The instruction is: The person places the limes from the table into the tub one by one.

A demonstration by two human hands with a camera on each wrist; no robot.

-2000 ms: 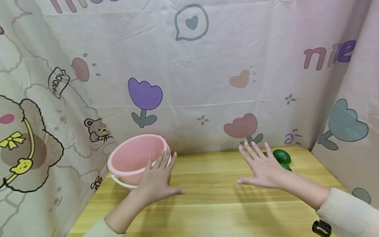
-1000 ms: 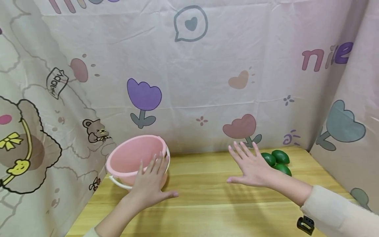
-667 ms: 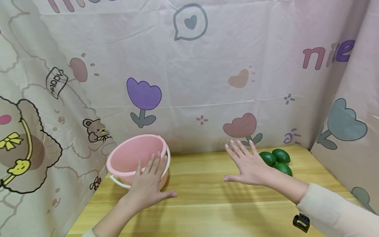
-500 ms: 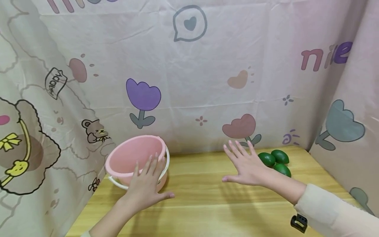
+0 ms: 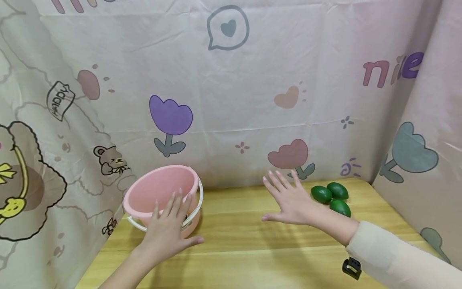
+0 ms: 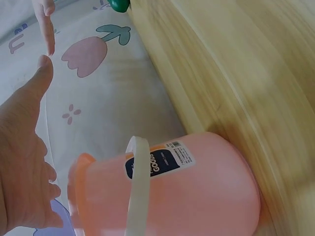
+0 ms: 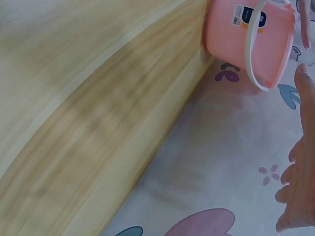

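A pink bucket (image 5: 162, 186) with a white handle stands at the left of the wooden table; a dark label shows on its side in the left wrist view. My left hand (image 5: 167, 233) hovers in front of it, fingers spread and straight, holding nothing. To the right of centre, my right hand (image 5: 292, 202) is held in the air, palm down with fingers spread, nothing in it. Just beyond that hand, at the table's right, lie three dark green oval fruits (image 5: 337, 190), perhaps avocados or limes, grouped together. One green fruit (image 6: 119, 5) peeks in at the top of the left wrist view.
The wooden table (image 5: 238, 228) ends at a printed cloth curtain (image 5: 231, 92) behind it. More of the cloth hangs along the left and right sides. A black watch-like band (image 5: 351, 267) sits under the right sleeve.
Both hands have drifted left in the head view, fingers still spread. The view itself has shifted slightly, and the green fruits, partly covered before by the right hand, are now in sight.
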